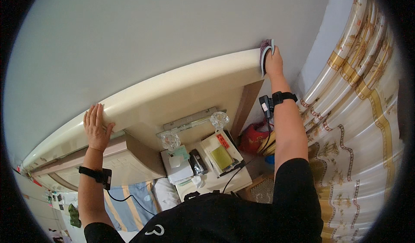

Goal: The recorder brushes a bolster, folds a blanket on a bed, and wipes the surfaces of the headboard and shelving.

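My left hand lies flat on the rounded, glossy cream top edge of a headboard, fingers stretched out and thumb apart. It holds nothing. At the right end of the same edge, my right hand grips a folded cloth with dark purplish stripes and a pale blue border. The cloth presses against the end of the headboard and hides part of it. Each wrist carries a black strap with a small cabled device.
A wall lamp with glass shades is fixed below the edge. Books and papers cover a nightstand. A bed with a striped blue cover lies lower left. Patterned curtains hang at right, beside a red bag.
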